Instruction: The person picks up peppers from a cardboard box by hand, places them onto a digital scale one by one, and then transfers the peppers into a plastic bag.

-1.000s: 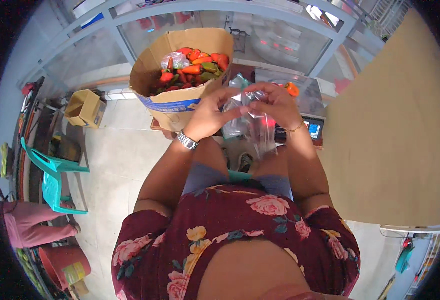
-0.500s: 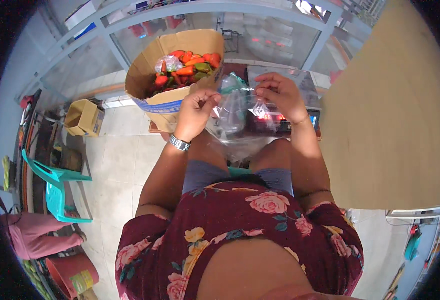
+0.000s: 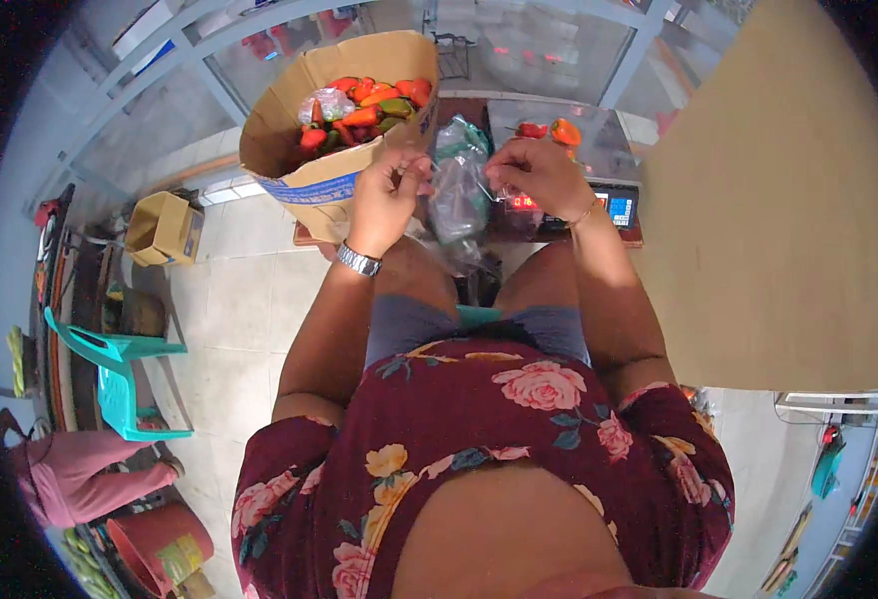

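Thumb and fingers of my left hand (image 3: pixel 386 205) are pinched on one side of a thin clear plastic bag (image 3: pixel 467 258). My right hand (image 3: pixel 543 182) pinches the other side, so the bag hangs between them over my knees. Behind it lies a bundle of clear plastic with green in it (image 3: pixel 458 150); where bag and bundle divide is hard to see. Just beyond my right hand, red and orange peppers (image 3: pixel 564 132) rest on the metal platform of a digital scale (image 3: pixel 607 150), whose display glows red. My right hand partly covers the scale's front.
A tall cardboard box (image 3: pixel 289 120) of red, orange and green peppers stands left of the bundle. A large tan panel (image 3: pixel 769 230) rises at right. Farther left are a small carton (image 3: pixel 162 232), a teal chair (image 3: pixel 124 384), a person in pink trousers (image 3: pixel 84 474) and a red bucket (image 3: pixel 164 544).
Both hands have drawn slightly closer together, my right one moving left and a little down. The peppers on the scale have come into sight. The bag looks less spread out.
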`<state>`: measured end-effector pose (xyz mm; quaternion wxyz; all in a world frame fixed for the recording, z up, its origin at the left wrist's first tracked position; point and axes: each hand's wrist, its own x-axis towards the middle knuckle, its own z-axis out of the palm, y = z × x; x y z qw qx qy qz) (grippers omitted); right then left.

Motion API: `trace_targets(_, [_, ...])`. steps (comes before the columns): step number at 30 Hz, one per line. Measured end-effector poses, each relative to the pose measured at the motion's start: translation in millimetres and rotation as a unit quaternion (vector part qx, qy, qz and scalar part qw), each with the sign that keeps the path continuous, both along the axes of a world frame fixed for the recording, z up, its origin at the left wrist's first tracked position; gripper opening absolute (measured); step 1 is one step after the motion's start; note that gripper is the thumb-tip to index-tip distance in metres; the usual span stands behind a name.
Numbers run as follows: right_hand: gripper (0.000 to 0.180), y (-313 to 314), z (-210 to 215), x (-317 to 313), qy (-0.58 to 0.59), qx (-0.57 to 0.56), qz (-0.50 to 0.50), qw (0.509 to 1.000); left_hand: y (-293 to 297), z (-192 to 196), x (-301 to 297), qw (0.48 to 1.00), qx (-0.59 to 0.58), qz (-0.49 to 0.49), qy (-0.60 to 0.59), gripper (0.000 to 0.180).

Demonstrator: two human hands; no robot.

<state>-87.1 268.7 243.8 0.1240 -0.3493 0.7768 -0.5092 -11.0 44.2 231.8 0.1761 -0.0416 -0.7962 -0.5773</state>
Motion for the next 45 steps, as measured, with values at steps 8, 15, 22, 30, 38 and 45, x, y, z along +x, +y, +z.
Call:
trace_targets(8, [0.011,-5.4,-3.6,2.2,0.04,-0.001,-0.017,0.999,2.2,-8.9,-2.6,0.999,0.03,-0.01,-0.007,0.012])
trace_targets(15, [0.014,-9.4,-4.9,-1.6,0.089,0.0,-0.08,0.993,-3.5,-7.8,-4.3,0.999,0.024,-0.007,0.044,0.01])
trace_targets(22, [0.015,-23.5,4.7,1.8,0.154,-0.001,-0.105,0.982,-7.6,2.5,-12.8,0.981,-0.065,0.095,0.156,0.008])
trace_targets(30, [0.021,-27.2,3.0,-9.6,0.227,-0.105,-0.099,0.963,0.2,28.8,-25.6,0.961,-0.133,0.105,0.218,0.01])
trace_targets(38, [0.02,-16.6,7.3,2.8,0.241,0.057,-0.116,0.962,-5.9,23.8,-18.3,0.967,-0.157,0.108,0.169,0.011])
trace_targets(45, [0.022,-18.7,10.4,18.2,-0.026,-0.051,-0.061,0.996,-12.4,16.3,-16.1,0.96,-0.2,0.095,0.17,0.013])
